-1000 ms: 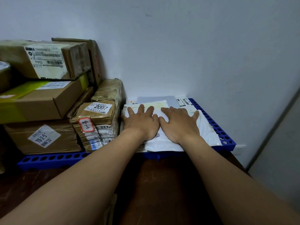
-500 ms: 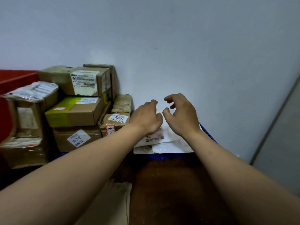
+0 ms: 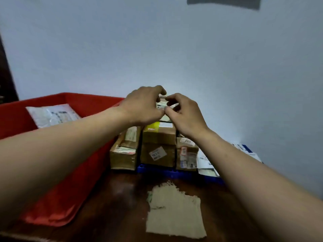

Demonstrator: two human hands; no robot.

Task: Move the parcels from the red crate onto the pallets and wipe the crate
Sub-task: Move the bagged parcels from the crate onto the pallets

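The red crate [image 3: 83, 102] stands at the left with a white plastic parcel [image 3: 52, 115] lying inside it. On the blue pallet [image 3: 157, 169] brown cardboard parcels [image 3: 158, 151] are stacked against the wall, and flat white mailers [image 3: 205, 162] lie at their right. A beige cloth [image 3: 174, 210] lies on the dark wooden floor in front. My left hand [image 3: 143, 105] and my right hand [image 3: 183, 112] hover side by side in the air above the stacked boxes. Both hold nothing, their fingers loosely curled, apart from the parcels.
A pale wall [image 3: 209, 58] runs close behind the pallet and the crate. Dark wooden floor [image 3: 118, 198] lies between the crate, the cloth and me. A dark panel edge [image 3: 7, 75] shows at the far left.
My hands have lifted off the white mailers on the pallet and drawn back and upward. The view has pulled away and swung left, bringing the red crate and the cloth into sight.
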